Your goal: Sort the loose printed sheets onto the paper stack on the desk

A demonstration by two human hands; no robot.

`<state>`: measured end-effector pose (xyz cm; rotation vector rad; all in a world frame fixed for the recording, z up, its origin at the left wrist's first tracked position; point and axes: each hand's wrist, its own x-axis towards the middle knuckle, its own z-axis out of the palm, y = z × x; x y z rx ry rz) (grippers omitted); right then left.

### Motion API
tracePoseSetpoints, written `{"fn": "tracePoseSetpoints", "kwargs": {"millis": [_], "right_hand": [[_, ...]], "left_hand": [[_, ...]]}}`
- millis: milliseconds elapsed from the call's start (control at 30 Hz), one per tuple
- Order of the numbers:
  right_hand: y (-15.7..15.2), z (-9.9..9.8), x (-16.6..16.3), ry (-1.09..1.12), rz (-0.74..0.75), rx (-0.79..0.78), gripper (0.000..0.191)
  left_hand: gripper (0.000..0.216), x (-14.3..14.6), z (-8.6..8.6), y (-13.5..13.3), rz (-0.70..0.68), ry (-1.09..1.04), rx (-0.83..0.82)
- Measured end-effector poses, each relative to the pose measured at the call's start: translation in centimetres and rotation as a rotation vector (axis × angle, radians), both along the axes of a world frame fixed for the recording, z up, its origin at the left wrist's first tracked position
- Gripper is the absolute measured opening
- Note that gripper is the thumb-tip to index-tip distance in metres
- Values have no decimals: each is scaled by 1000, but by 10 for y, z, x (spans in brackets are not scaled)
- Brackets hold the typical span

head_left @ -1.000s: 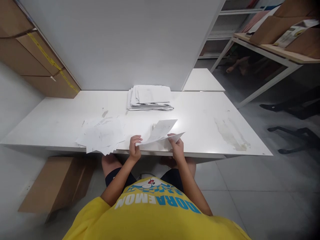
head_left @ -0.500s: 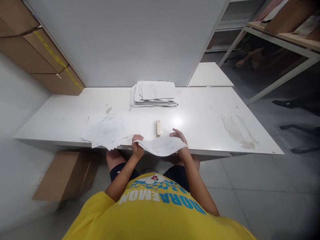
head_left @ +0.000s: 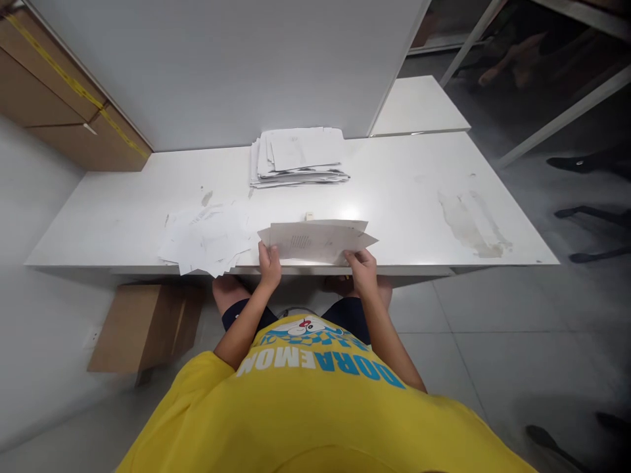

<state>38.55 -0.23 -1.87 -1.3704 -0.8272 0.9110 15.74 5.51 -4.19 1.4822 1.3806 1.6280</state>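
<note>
Several paper sheets (head_left: 315, 243) stand raised on edge at the front of the white table, with faint print on the side facing me. Their corners fan out at both ends. My left hand (head_left: 269, 264) pinches the lower left corner, thumb on the near side. At the lower right, my right hand (head_left: 362, 268) grips the same sheets between thumb and fingers. Just behind them a small cream-coloured stapler-like object (head_left: 309, 215) shows only its top end; the rest is hidden by the paper.
A thick stack of papers (head_left: 300, 157) lies at the back of the table (head_left: 394, 197). Loose sheets (head_left: 204, 243) spread at the left, some overhanging the front edge. Cardboard boxes (head_left: 118, 141) stand at the back left, another box (head_left: 128, 325) below. A grey panel (head_left: 236, 66) rises behind.
The sheets were curved and lying low between my hands; now they are tilted up on edge and cover most of the cream object. My right fingers have closed in on the paper.
</note>
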Motion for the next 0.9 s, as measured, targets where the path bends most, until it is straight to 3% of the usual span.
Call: {"fn": "tracePoseSetpoints", "kwargs": {"millis": [100,267,467,600,733,900], "right_hand": [[6,2,-2,7,11,58,33],[15,10,-1,-61,-7,124,30],[7,26,3,-96,74,158,22],[10,33,9,-141,5,132,26],[10,28,9,-128,1,198,28],[2,26,3,-141,78,262,20]], "left_hand": [[54,-1,3,0,-95,48,-9],[48,-10,9,4,-67,72,63],[39,-20,40,6,-311,123,131],[40,-15,57,14,-276,105,156],[43,-10,57,14,-330,107,179],[27,-4,48,6,-320,-17,173]]}}
